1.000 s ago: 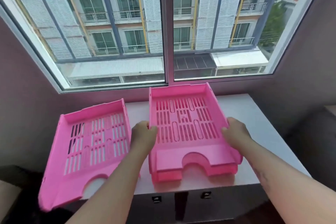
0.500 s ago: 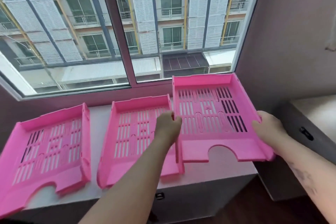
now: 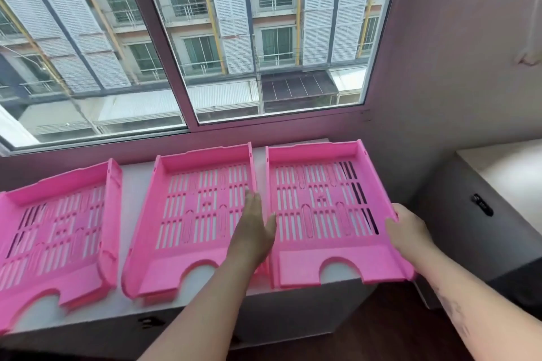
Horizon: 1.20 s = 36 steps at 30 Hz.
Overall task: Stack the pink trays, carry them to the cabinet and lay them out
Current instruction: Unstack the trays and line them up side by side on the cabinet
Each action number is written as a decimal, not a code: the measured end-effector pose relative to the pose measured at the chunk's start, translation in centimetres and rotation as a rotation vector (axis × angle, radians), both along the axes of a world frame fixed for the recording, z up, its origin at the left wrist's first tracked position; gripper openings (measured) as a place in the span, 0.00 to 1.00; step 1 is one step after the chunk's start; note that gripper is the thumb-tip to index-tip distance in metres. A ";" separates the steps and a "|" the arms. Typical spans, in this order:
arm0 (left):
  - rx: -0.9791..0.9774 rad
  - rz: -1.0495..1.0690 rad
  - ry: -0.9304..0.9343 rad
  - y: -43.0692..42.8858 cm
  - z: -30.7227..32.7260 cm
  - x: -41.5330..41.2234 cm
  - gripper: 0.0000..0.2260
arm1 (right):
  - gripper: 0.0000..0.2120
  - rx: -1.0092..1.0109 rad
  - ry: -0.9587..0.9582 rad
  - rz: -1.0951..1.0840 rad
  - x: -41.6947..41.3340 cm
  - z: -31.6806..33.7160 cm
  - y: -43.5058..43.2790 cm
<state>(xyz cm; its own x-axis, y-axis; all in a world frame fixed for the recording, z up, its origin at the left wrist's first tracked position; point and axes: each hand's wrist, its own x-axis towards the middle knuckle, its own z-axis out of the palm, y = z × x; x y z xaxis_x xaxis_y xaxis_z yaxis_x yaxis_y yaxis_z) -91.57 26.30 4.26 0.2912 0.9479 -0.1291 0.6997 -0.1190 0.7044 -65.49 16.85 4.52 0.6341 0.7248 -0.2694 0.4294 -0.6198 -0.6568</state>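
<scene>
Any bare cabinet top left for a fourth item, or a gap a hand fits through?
Cabinet top is mostly covered. Bare bits: a strip between the left tray and middle tray, widest toward the window, and a thin slot between the middle and right tray, where the left hand sits. The right hand holds the right tray's overhanging edge.

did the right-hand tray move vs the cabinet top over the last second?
Yes. The right tray went from stacked on another tray mid-cabinet to the right end of the cabinet top, beside the middle tray, its right edge overhanging.
</scene>
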 end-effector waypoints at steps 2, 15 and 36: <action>-0.018 0.018 -0.023 -0.6 -0.7 -1.3 0.33 | 0.25 -0.071 -0.170 0.077 -0.2 -0.3 0.0; 0.170 -0.226 0.398 -2.1 -5.8 -7.8 0.48 | 0.52 -0.323 -0.550 1.018 -5.2 -3.5 1.7; 0.144 -0.335 0.510 5.2 -5.3 -9.1 0.50 | 0.46 -0.261 -0.564 0.991 -6.4 -4.6 9.9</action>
<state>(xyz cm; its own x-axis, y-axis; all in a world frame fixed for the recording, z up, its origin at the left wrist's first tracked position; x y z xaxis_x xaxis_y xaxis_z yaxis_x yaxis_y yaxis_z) -100.63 31.47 -1.08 0.5108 0.8341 -0.2084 0.8520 -0.4587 0.2524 -71.89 26.71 -0.04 -0.0999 0.9336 -0.3441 0.9908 0.0615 -0.1206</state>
